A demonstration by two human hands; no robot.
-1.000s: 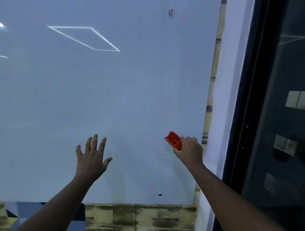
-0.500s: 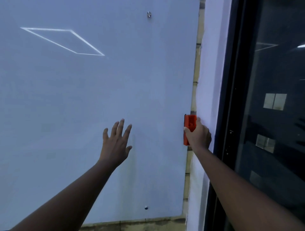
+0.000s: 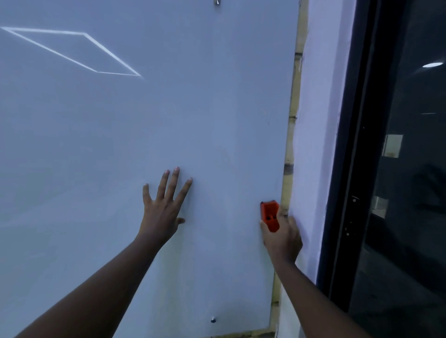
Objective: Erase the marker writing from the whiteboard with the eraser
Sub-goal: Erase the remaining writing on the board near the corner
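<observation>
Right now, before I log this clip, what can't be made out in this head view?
- Marker writing: none shows on the whiteboard, but its left part and top are cut off by the frame.
- Eraser: its wiping face is turned away, and the right hand covers its lower end.
- Left hand: fingers spread straight; contact with the whiteboard cannot be told.
- Dark window: only reflections show.

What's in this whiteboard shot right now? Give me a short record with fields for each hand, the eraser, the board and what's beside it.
left hand: open, fingers spread, flat against the board
right hand: grips the eraser
eraser: orange, upright, at the board's right edge
whiteboard: no marker writing visible; a reflected light outline at upper left
mounting studs: one at top, one at bottom
beside board: white wall strip, then dark glass
</observation>
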